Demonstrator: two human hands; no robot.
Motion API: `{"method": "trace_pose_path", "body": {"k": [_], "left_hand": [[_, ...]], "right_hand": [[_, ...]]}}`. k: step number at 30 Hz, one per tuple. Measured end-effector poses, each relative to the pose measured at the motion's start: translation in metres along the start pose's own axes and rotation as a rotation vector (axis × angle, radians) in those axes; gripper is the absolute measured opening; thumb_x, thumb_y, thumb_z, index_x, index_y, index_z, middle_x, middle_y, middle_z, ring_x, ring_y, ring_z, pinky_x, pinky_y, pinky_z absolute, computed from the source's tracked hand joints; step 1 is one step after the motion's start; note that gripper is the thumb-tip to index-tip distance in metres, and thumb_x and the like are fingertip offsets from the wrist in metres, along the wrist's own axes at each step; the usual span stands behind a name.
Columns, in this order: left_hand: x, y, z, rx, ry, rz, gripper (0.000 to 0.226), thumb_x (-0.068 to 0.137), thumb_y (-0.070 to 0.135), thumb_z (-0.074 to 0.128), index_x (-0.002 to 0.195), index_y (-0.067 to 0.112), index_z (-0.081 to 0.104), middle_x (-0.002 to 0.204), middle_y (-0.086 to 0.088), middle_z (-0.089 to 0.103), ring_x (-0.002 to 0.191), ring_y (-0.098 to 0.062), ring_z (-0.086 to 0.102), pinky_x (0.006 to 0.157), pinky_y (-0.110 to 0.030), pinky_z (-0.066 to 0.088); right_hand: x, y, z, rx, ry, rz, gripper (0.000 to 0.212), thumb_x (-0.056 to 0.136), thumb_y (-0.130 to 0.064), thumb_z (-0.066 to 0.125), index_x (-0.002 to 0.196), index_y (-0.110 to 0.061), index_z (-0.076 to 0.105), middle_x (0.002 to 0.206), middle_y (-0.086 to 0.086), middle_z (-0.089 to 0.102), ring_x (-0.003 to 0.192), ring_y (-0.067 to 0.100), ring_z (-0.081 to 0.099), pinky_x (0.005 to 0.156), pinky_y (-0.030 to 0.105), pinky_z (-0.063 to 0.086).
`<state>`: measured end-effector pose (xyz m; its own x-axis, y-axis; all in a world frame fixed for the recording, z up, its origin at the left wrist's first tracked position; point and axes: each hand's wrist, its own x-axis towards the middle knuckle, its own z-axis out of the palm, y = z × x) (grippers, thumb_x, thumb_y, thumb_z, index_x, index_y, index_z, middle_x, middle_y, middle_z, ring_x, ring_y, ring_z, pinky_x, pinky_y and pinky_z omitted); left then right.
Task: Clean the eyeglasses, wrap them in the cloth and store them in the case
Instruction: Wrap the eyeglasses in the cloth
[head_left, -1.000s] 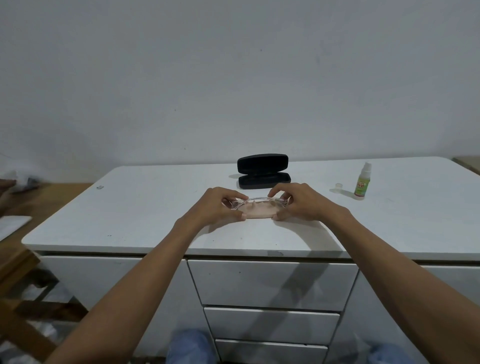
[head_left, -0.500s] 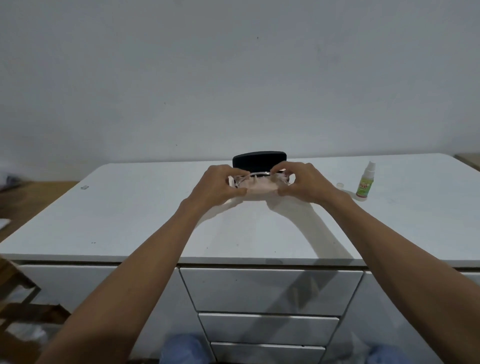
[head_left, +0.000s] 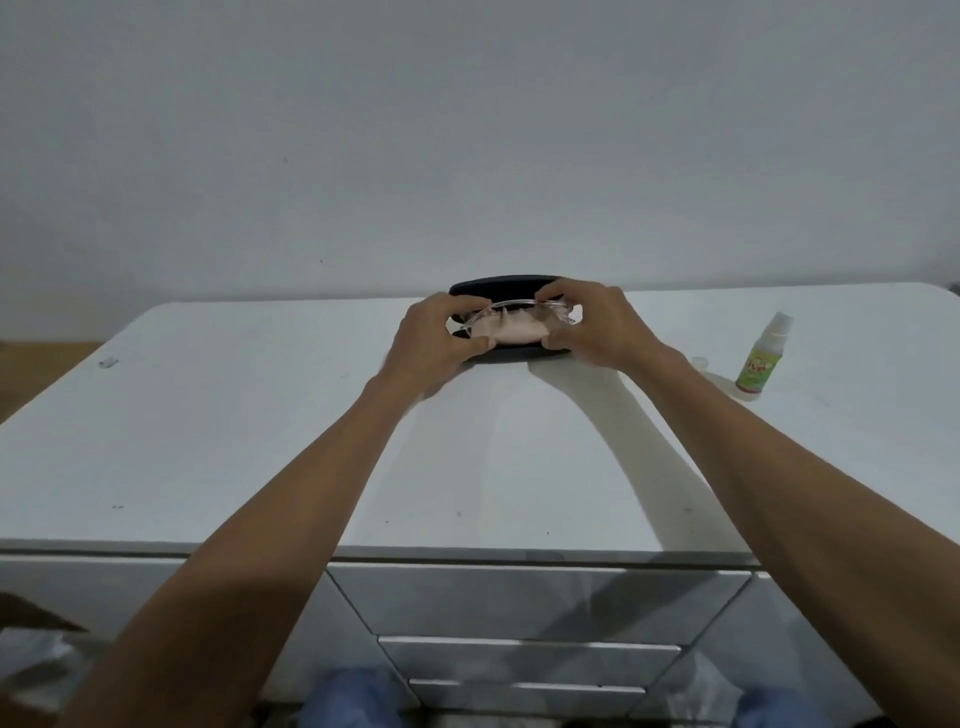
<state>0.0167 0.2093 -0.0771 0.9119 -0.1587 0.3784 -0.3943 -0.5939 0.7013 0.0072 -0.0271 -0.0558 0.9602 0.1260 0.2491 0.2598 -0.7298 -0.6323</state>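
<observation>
Black case (head_left: 506, 285) open | cloth-wrapped eyeglasses (head_left: 511, 328) at its mouth | left hand (head_left: 434, 343), right hand (head_left: 592, 325): grip closed on eyeglasses

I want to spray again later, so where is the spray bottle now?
In the head view the spray bottle stands upright on the right side of the white cabinet, right of the right hand, with its small cap just left of it.
</observation>
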Motion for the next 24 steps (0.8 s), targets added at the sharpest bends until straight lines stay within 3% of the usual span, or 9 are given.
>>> {"method": "trace_pose_path", "body": {"k": [3,7,9,13,17,20,24], "left_hand": [[0.004,0.000,-0.002,-0.004,-0.041,-0.022,0.050,0.076,0.016,0.086,0.122,0.026,0.071,0.110,0.002,0.064,0.083,-0.005,0.056,0.058,-0.004,0.040],[0.006,-0.007,-0.003,0.065,-0.076,0.010,0.051,0.076,0.027,0.086,0.124,0.029,0.069,0.115,0.005,0.066,0.103,-0.008,0.059,0.072,-0.012,0.037],[0.005,-0.008,-0.004,0.067,-0.090,0.000,0.052,0.076,0.029,0.087,0.125,0.029,0.069,0.115,0.008,0.066,0.098,-0.002,0.058,0.075,-0.015,0.038],[0.001,-0.008,-0.006,0.051,-0.088,0.000,0.045,0.081,0.025,0.083,0.124,0.027,0.071,0.111,0.010,0.065,0.070,0.019,0.053,0.072,-0.013,0.038],[0.002,-0.009,-0.007,0.071,-0.025,-0.008,0.026,0.091,0.022,0.073,0.117,0.025,0.074,0.112,0.007,0.072,0.061,0.007,0.054,0.075,-0.019,0.044],[0.003,-0.012,-0.008,0.071,-0.029,-0.019,0.023,0.087,0.015,0.076,0.107,0.025,0.079,0.108,0.008,0.075,0.062,0.011,0.055,0.070,-0.015,0.041],[0.002,-0.015,-0.006,0.077,-0.001,-0.027,0.021,0.083,0.011,0.079,0.095,0.028,0.080,0.094,0.017,0.071,0.053,-0.002,0.053,0.067,-0.021,0.045]], "right_hand": [[0.009,-0.002,-0.004,0.005,-0.085,0.051,0.058,0.073,-0.011,0.085,0.127,-0.024,0.066,0.119,0.000,0.062,0.106,0.020,0.061,0.081,0.030,0.051],[0.013,-0.005,-0.005,-0.015,-0.142,0.072,0.060,0.078,-0.010,0.083,0.133,-0.022,0.062,0.116,-0.003,0.055,0.106,0.018,0.056,0.081,0.026,0.042],[0.013,-0.004,-0.005,-0.040,-0.170,0.074,0.064,0.079,-0.013,0.084,0.137,-0.021,0.059,0.118,-0.003,0.054,0.107,0.018,0.054,0.084,0.026,0.040],[0.014,-0.002,-0.004,-0.053,-0.199,0.076,0.066,0.079,-0.020,0.085,0.140,-0.021,0.060,0.124,0.001,0.061,0.107,0.019,0.057,0.086,0.024,0.039],[0.014,-0.003,0.000,-0.078,-0.117,0.064,0.038,0.088,-0.014,0.072,0.126,-0.021,0.072,0.118,0.000,0.069,0.107,0.016,0.062,0.086,0.025,0.046],[0.013,0.000,0.005,-0.123,-0.041,0.047,0.036,0.085,-0.005,0.067,0.113,-0.025,0.078,0.112,-0.003,0.075,0.107,0.019,0.068,0.090,0.035,0.056],[0.011,-0.001,0.011,-0.137,0.044,0.032,0.035,0.084,-0.004,0.064,0.104,-0.029,0.080,0.102,-0.006,0.077,0.097,0.016,0.069,0.074,0.029,0.051]]}}
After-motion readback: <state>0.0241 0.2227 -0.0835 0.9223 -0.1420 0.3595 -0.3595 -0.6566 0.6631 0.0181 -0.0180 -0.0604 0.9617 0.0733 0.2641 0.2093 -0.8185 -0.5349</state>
